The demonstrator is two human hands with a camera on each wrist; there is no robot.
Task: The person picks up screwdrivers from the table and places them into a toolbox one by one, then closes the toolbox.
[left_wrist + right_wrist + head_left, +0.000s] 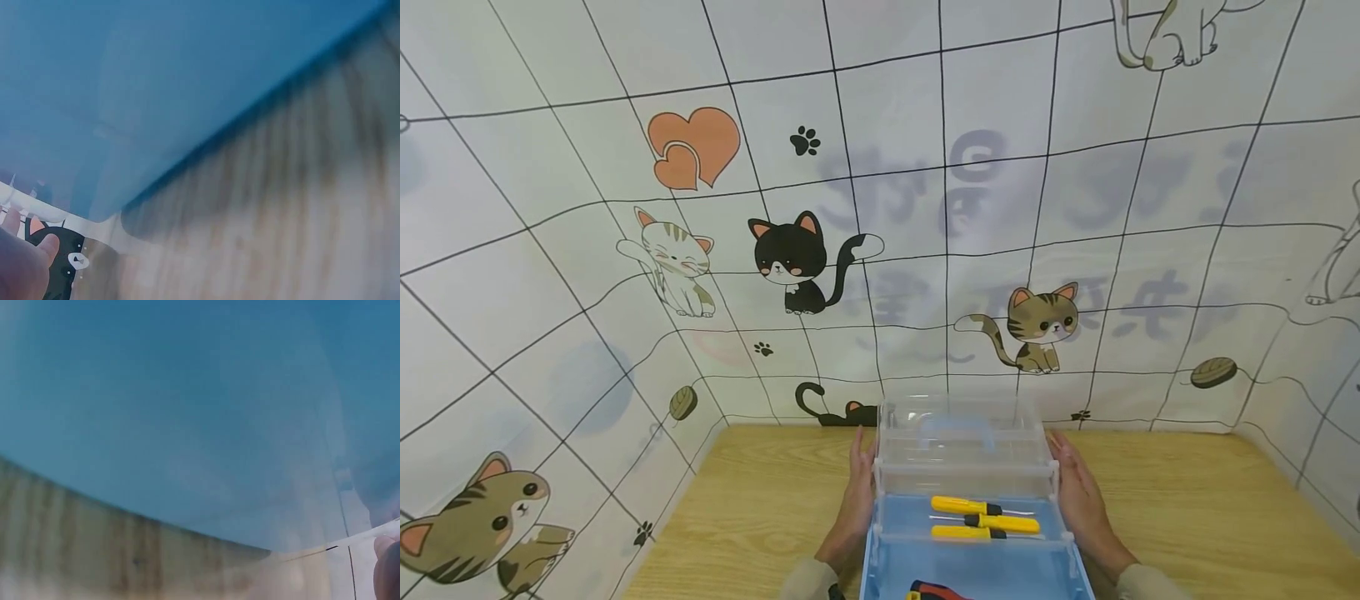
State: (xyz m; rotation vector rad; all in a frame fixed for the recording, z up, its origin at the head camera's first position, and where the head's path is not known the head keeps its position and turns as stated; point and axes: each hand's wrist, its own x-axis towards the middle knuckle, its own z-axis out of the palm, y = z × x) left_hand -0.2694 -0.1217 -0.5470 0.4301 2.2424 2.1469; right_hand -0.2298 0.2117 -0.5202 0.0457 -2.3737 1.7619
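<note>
A blue toolbox (pixel 1022 575) with a raised clear plastic lid (pixel 925 450) stands on the table. Along its left side lies my left hand (pixel 852 496), and my right hand (pixel 1084 500) lies along the right side; both have mostly straight fingers pointing away from me. In the upper tray are yellow-handled screwdrivers (pixel 1009 523). A red and black handled tool (pixel 936 591) is partly cut off below. The left wrist view shows the blue box wall (pixel 156 81) close up, with fingers at lower left. Another blue wall (pixel 175 412) fills most of the right wrist view.
The wooden tabletop (pixel 760 500) extends to both sides of the toolbox. Behind it hangs a white gridded sheet (pixel 910 217) printed with cats, which also covers the left and right sides.
</note>
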